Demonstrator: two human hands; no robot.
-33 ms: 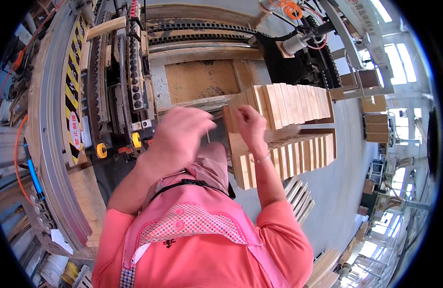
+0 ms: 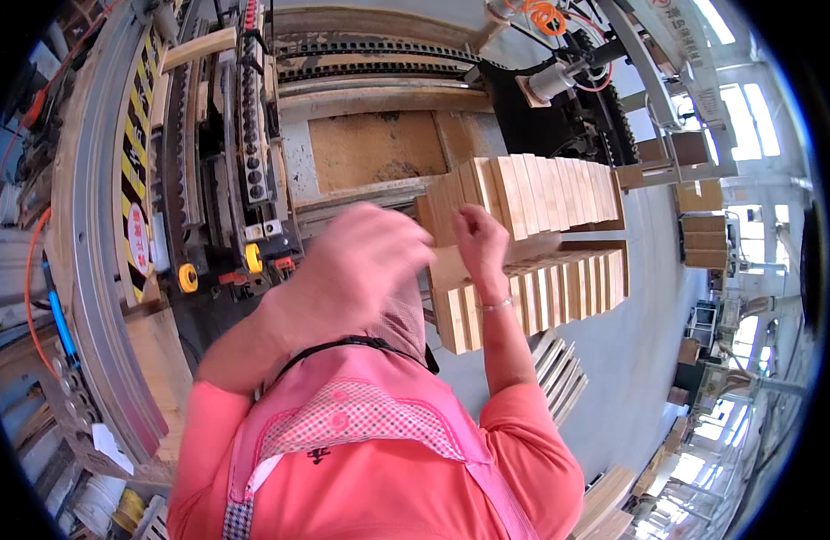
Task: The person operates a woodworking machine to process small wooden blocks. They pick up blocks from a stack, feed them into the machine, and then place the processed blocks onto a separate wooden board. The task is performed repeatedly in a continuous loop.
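Observation:
My left hand is above my lap, smeared by motion, with its fingers bent toward the right; whether it holds anything cannot be made out. My right hand is closed in a fist, a bracelet on its wrist, over the near-left end of the stacked wood. What its fingers hold, if anything, is hidden. Beside it, a far row of pale wooden boards stands on edge, packed side by side. A nearer row of similar wooden pieces runs parallel, with a gap between the two rows.
At the left is a machine with a black and yellow striped strip and yellow rollers. Ahead lie chain rails and a brown panel. A white cylinder hangs at upper right. Wooden strips lie low at right.
My left hand has shifted to the right, toward my right hand. My right hand has moved slightly right and nearer to me, still closed. The boards look unchanged.

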